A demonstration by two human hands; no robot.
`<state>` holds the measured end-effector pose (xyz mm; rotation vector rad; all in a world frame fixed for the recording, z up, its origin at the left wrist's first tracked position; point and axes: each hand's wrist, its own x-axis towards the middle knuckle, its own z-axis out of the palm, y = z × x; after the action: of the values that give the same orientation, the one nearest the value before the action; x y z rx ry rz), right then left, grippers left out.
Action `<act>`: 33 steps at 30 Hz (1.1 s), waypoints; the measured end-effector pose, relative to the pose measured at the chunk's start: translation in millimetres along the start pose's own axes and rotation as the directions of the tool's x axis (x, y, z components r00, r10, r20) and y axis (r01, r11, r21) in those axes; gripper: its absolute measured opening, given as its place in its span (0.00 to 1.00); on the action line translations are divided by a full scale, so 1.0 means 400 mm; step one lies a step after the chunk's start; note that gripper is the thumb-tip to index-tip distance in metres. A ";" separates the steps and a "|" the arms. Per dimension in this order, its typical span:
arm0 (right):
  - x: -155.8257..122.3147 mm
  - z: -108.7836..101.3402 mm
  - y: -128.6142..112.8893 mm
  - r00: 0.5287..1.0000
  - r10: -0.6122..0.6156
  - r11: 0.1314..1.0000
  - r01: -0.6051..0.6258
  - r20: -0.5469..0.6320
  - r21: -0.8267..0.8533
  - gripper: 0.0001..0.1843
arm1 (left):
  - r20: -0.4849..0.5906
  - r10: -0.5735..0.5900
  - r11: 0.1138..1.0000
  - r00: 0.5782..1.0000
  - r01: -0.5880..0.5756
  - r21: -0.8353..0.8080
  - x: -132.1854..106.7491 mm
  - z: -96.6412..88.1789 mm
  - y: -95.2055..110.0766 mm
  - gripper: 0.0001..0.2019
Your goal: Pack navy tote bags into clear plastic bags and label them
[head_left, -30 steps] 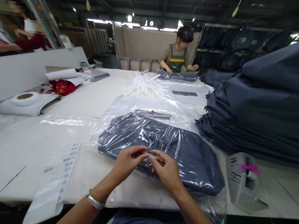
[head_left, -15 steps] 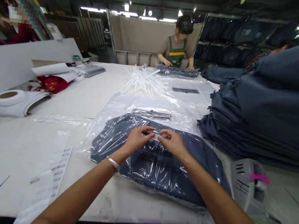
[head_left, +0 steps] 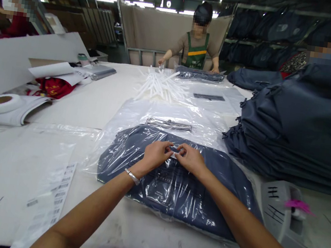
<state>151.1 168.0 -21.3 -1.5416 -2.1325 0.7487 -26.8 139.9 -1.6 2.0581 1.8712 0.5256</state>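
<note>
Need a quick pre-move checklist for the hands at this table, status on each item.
1. Small white strip held between the fingers of the left hand and right hand: ok.
2. Dark blue bundle beneath both hands, covered in clear plastic: ok.
3. Plastic smooth: not ok, creased with glare over the bundle.
4. Strip stuck to the plastic: cannot tell, the fingers hide the contact.
5. Barcode label sheet off the bundle: ok, lies to its left.
6. Co-worker clear of this bundle: ok, hands at the far edge of the table.
</note>
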 end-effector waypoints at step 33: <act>-0.187 -0.100 0.055 0.997 -0.072 0.954 0.080 0.037 -0.288 0.12 | 0.172 0.477 0.831 0.862 -0.506 0.232 -0.075 0.007 -0.088 0.18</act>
<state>214.6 109.8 -5.1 -1.5850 -2.3911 0.4469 -58.8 113.4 -22.3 2.7144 1.3978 0.2694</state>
